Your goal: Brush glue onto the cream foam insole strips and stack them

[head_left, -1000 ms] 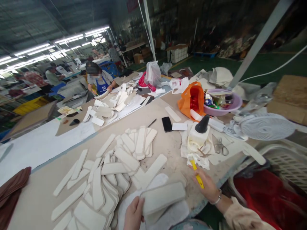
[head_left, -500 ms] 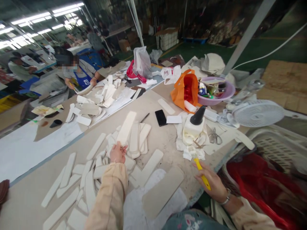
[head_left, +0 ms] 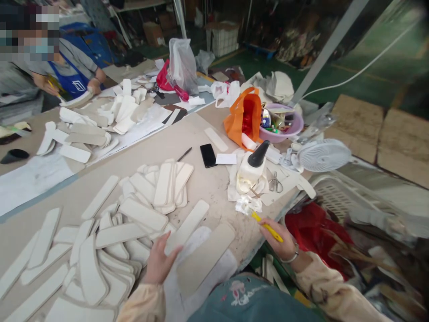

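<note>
Beside pale strips (head_left: 143, 214) hangs the left hand (head_left: 160, 260) — grip wide — the right hand (head_left: 284, 245) holding a yellow handle (head_left: 274, 233).

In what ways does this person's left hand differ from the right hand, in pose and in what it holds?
The left hand is spread open with nothing visible in its grasp; the right hand is closed around a yellow-handled tool.
The left hand is beside pale pieces, the right hand near crumpled white material.
A bracelet shows at the right hand's wrist, none at the left hand's.
Both are bare, below peach sleeves.
</note>
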Demonstrator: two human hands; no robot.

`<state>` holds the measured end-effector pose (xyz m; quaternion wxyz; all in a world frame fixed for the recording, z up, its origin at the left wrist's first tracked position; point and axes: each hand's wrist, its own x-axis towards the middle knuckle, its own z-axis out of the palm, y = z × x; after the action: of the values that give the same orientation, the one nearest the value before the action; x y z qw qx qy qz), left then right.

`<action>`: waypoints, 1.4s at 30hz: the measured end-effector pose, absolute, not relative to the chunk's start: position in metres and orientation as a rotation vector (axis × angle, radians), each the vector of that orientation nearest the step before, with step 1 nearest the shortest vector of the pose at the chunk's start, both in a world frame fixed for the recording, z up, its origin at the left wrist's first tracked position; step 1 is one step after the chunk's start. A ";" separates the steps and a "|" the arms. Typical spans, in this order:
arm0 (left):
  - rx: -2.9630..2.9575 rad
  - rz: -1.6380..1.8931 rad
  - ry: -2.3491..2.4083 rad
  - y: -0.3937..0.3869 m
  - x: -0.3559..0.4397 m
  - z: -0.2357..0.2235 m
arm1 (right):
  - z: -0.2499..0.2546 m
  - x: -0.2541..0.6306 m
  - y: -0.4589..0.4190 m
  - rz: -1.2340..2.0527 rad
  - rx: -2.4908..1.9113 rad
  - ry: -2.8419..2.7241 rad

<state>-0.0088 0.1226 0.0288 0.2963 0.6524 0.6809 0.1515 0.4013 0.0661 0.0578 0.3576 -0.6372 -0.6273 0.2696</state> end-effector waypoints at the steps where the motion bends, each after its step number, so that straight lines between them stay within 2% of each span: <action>1: 1.866 0.339 1.719 0.101 -0.005 0.026 | 0.059 0.405 0.072 0.692 -1.668 -1.548; 5: 2.043 0.018 1.598 0.038 0.015 0.012 | 0.064 0.420 0.109 0.681 -1.721 -1.399; 10: 1.980 -0.252 1.687 0.022 0.030 0.006 | 0.060 0.440 0.157 0.672 -1.764 -1.541; 17: 2.009 -0.089 1.674 0.019 0.022 0.003 | 0.046 0.449 0.191 0.520 -1.775 -1.831; 21: 1.984 0.004 1.730 0.011 0.018 -0.001 | 0.038 0.449 0.200 0.566 -1.759 -1.942; 31: 1.917 0.079 1.805 0.005 0.012 -0.001 | 0.035 0.464 0.188 0.620 -1.743 -1.795; 42: 1.941 0.075 1.865 0.001 0.015 0.010 | 0.044 0.469 0.168 0.405 -1.476 -2.390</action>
<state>0.0148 0.0014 0.0100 0.2227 0.7027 0.6752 0.0271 0.4694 0.1683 0.0441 0.1514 -0.5141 -0.8324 0.1411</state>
